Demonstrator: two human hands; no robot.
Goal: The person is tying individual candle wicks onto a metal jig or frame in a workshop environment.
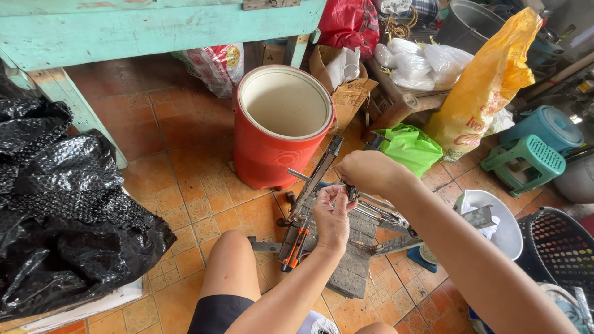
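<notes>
Orange floor tiles (185, 204) (cluttered room) lie under both hands (333, 216) pinching a metal rod (371, 201).

Glossy red plastic cooler (272, 148); dull metal frame (371, 216); crinkled black plastic sheet (62, 210).

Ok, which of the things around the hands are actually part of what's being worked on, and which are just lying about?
In hand:
left hand and right hand, both on the grey metal bar frame
orange-handled pliers lying beside it
grey paving block under the frame

Lying about:
red plastic bucket with cream inside
green plastic bag
yellow sack
teal plastic stool
black plastic sheeting
</notes>
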